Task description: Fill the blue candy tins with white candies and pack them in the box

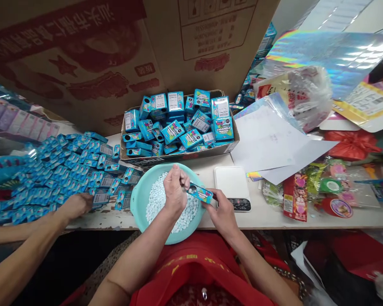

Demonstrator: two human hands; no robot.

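A small blue candy box [201, 194] lies tilted over the bowl, its right end gripped by the fingers of my right hand [222, 213]. My left hand [175, 191] is closed above the bowl, its fingertips at the box's left end. What it holds, if anything, is hidden by the fingers. Below both hands, a mint-green bowl [136, 204] of small pale-blue candies [156, 197] sits at the table's front edge.
Behind the bowl stands an open carton [178, 159] of blue boxes, before a large cardboard box [166, 46]. On the left, a co-worker's hand [78, 205] touches piled blue boxes [73, 170]. At right are a white scale [231, 180], paper sheets [264, 136] and candy packets [295, 195].
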